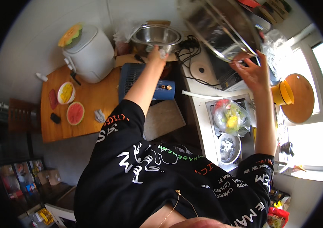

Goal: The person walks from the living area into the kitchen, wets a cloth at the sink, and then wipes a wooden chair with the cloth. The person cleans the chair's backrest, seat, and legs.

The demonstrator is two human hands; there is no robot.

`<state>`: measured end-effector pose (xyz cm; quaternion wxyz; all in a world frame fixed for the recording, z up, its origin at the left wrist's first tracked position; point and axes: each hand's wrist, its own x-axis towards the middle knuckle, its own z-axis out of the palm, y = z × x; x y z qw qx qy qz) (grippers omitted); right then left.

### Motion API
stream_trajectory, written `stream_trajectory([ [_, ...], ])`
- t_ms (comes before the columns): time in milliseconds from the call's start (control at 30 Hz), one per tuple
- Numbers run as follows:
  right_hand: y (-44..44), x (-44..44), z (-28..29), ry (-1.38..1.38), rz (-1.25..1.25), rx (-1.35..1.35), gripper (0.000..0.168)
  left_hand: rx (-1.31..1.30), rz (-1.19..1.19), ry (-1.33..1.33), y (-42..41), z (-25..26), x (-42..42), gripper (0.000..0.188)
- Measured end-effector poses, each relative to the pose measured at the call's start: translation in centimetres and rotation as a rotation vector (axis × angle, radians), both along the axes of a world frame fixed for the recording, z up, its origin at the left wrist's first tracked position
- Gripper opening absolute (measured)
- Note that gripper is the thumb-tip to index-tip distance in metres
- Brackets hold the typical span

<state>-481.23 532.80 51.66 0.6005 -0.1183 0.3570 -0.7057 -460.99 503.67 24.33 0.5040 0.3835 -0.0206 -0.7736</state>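
My left hand (158, 56) reaches to the near side of a stainless steel bowl (137, 38) at the back. A small pale crumpled thing (163, 53) shows at its fingers; whether the hand grips it or the bowl is unclear. On the right, my right hand (249, 71) has its fingers on the lower edge of a large round metal piece (190, 20), raised, tilted and blurred. I cannot tell if that is a lid or a pan. Below it stands a black boxy appliance (227, 71), partly hidden.
A blue appliance (165, 89) lies under my left forearm. The wooden table (107, 88) bears a white air fryer (90, 57) with a melon piece (71, 35), a half watermelon (75, 113) and a bowl (66, 93). The sink (215, 129) holds a bagged bundle (232, 118) and a white bowl (229, 148).
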Motion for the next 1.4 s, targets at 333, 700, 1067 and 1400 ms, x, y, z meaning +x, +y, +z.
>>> stream_trajectory([
  [333, 3.4, -0.9, 1.5, 0.116, -0.061, -0.001, 0.075, -0.274, -0.064, -0.214, -14.8, -7.3, 5.8, 0.015],
  [700, 16.7, -9.5, 7.1, 0.064, -0.511, -0.101, 0.054, -0.141, -0.324, -0.129, 2.7, 2.9, 6.1, 0.029],
  [1067, 23.3, -11.1, 11.5, 0.167, -0.633, -0.190, 0.055, -0.387, -0.621, 0.078, 11.4, 24.7, -2.8, 0.024],
  [1400, 19.8, -15.8, 11.4, 0.226, -0.500, -0.299, 0.050, -0.328, -0.713, 0.204, 13.8, 30.8, -33.0, 0.046],
])
